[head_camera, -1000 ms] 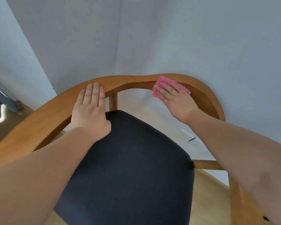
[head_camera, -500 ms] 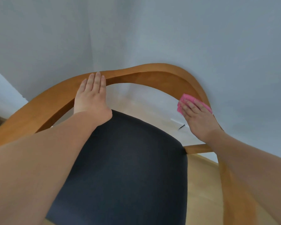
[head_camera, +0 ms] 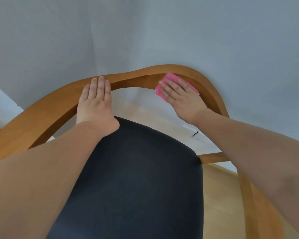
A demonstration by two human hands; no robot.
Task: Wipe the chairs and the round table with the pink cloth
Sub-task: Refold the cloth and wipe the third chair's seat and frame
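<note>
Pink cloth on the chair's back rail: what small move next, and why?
Probably slide the pink cloth leftward along the wooden rail toward the left hand. The right hand presses it flat on the rail's right bend, the left hand rests flat on the rail, and bare rail lies between them.
</note>
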